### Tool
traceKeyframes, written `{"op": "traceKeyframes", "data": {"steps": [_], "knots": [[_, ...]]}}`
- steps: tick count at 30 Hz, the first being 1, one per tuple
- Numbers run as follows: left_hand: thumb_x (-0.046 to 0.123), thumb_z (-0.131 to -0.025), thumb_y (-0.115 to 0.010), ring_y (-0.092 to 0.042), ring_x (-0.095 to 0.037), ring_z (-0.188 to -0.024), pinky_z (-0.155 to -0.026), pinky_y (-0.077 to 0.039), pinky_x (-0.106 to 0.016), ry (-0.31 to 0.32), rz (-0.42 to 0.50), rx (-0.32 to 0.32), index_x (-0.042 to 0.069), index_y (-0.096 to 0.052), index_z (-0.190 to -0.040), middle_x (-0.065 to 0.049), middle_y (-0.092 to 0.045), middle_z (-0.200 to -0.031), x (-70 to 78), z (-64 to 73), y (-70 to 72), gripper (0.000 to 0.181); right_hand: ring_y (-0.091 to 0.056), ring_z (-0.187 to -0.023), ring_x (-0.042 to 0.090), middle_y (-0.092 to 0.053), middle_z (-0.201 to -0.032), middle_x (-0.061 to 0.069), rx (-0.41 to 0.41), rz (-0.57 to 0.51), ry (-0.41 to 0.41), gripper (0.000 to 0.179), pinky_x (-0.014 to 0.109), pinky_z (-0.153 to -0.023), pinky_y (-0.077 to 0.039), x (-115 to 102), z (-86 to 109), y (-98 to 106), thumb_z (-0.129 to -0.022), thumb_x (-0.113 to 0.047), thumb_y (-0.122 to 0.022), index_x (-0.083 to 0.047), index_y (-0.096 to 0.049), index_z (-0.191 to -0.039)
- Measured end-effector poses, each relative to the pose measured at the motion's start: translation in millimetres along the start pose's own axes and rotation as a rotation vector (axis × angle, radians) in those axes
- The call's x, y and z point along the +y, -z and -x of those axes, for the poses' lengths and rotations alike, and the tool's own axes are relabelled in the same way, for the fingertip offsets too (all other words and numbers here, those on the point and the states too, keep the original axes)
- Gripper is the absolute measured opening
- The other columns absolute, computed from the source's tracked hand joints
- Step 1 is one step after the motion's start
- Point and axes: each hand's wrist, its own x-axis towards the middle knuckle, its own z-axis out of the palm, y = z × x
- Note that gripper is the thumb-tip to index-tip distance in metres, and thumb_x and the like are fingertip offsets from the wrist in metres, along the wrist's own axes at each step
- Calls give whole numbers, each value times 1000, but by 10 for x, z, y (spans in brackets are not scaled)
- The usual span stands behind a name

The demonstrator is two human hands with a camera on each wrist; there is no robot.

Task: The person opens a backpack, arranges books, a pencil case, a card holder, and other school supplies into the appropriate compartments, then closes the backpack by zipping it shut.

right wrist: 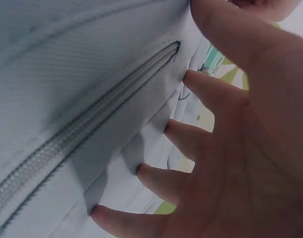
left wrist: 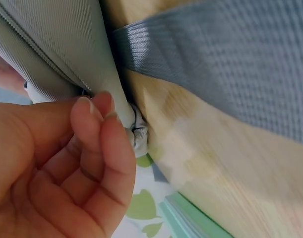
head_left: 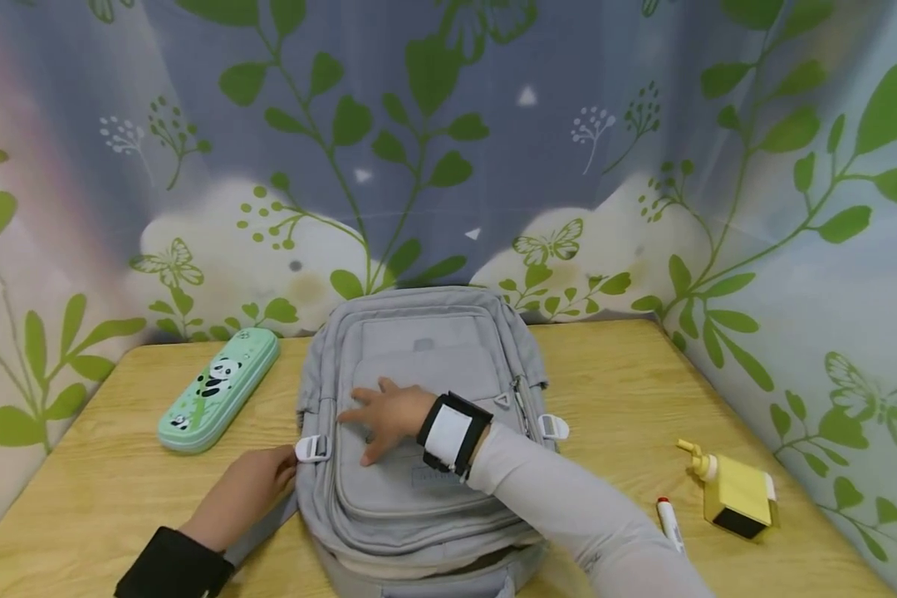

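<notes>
A grey backpack (head_left: pixel 426 365) lies on the wooden table with its front pocket facing up. At its left side, near a white buckle (head_left: pixel 313 448), my left hand (head_left: pixel 250 490) pinches with thumb and fingertips at the end of a zipper (left wrist: pixel 47 57). The zipper pull itself is mostly hidden by the fingers. My right hand (head_left: pixel 392 415) rests on the backpack's front, its fingers spread and fingertips pressing the fabric, close to a front pocket zipper (right wrist: pixel 87 124). Toward the near edge, the backpack's main opening (head_left: pixel 493 561) gapes.
A mint-green panda pencil case (head_left: pixel 220 390) lies on the table left of the backpack. On the right are a yellow pump-topped bottle-like object (head_left: pixel 740 496) and a red-capped white marker (head_left: pixel 669 523). A grey strap (left wrist: pixel 206 64) trails beside the left hand. A leaf-print curtain (head_left: pixel 493 166) hangs behind.
</notes>
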Motion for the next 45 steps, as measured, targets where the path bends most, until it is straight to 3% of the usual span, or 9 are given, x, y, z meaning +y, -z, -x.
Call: {"op": "traceKeyframes", "data": {"steps": [7,15,23,30,33,35,39,43,45], "knots": [[8,-86,-63,-39,-3,-57,-52,-35,-21,-42,3,-27,15,-56,-72,9,-50,-64,-18,208,8,17,-14,-145,27,-14,-157,-12,12,12,-15,69,54,-105,-34,-36,-13,-61,-84,-54,-61,-46,-28,-143],[12,-86,-64,-37,0,-53,-50,-33,-19,-26,139,-212,17,-57,-73,10,-46,-60,100,479,71,16,-12,-146,26,-12,-157,-12,25,6,-47,70,57,-108,-28,-27,-66,-83,-83,-55,-61,-46,-27,-144],[21,-90,-61,-39,1,-52,-49,-34,-20,-82,297,-374,17,-59,-75,11,-47,-59,354,606,106,15,-13,-145,26,-14,-157,-12,64,-9,-69,70,58,-108,-26,-47,-70,-122,-82,-55,-62,-46,-30,-143],[21,-90,-60,-42,9,-54,-50,-38,-15,-270,326,-362,14,-65,-76,15,-58,-63,718,635,-12,16,-12,-146,26,-13,-157,-12,61,-26,-81,69,58,-109,-24,-61,-64,-137,-82,-54,-62,-45,-30,-143],[21,-90,-60,-42,7,-51,-49,-39,-16,-267,362,-378,13,-65,-74,10,-61,-63,887,629,-70,18,-11,-146,26,-13,-157,-12,49,-25,-80,69,58,-109,-24,-64,-71,-143,-82,-54,-62,-45,-30,-143],[22,-90,-61,-44,5,-52,-50,-40,-17,-228,391,-405,13,-65,-75,8,-62,-64,941,616,-71,19,-11,-146,26,-12,-157,-12,38,-27,-72,69,58,-109,-24,-64,-78,-147,-83,-54,-61,-45,-29,-143],[24,-90,-61,-46,3,-55,-52,-40,-20,-137,392,-470,16,-64,-74,11,-59,-66,942,602,-23,18,-9,-146,28,-9,-158,-8,-16,-69,7,64,55,-112,-23,10,-36,-113,-87,-52,-57,-41,-29,-145],[24,-89,-61,-43,3,-54,-51,-37,-19,-124,327,-490,21,-58,-71,16,-53,-65,877,625,61,19,-15,-145,24,-19,-156,1,-77,-110,172,52,40,-116,-22,35,192,-26,-93,-45,-52,-29,-41,-141],[23,-89,-60,-42,4,-54,-51,-36,-19,-156,304,-459,23,-57,-70,18,-51,-64,822,646,117,19,-24,-143,19,-29,-153,3,-50,-52,287,45,31,-115,-24,-36,381,-13,-94,-42,-51,-26,-48,-137]]}}
